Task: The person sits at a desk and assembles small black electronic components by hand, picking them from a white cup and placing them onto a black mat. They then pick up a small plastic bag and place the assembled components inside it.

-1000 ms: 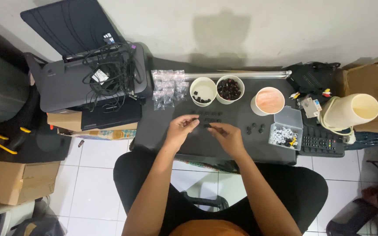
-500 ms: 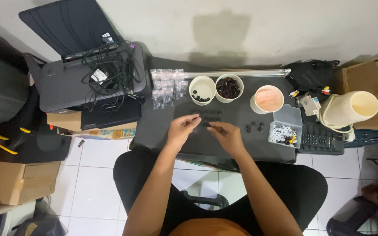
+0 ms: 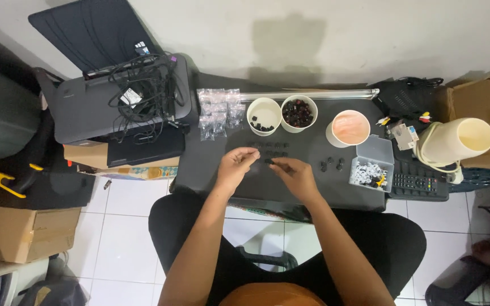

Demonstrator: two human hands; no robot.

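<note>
**Head view: both hands stay at the row of small black parts**

From the head camera I see little change over the last second: my left hand (image 3: 238, 164) and right hand (image 3: 294, 173) remain close together mid-table, so the fiddly work goes on. The right fingertips pinch a tiny black part (image 3: 269, 162); the left fingers curl, and I cannot tell their grip. More black pieces (image 3: 267, 145) lie in rows just beyond, before the two white cups (image 3: 264, 116).

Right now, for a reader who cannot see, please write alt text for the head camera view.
Seen from above, a seated person's left hand and right hand pinch small black parts over a dark grey table. Beyond stand two white cups with dark pieces, a pink-lidded cup and a clear plastic box.
</note>
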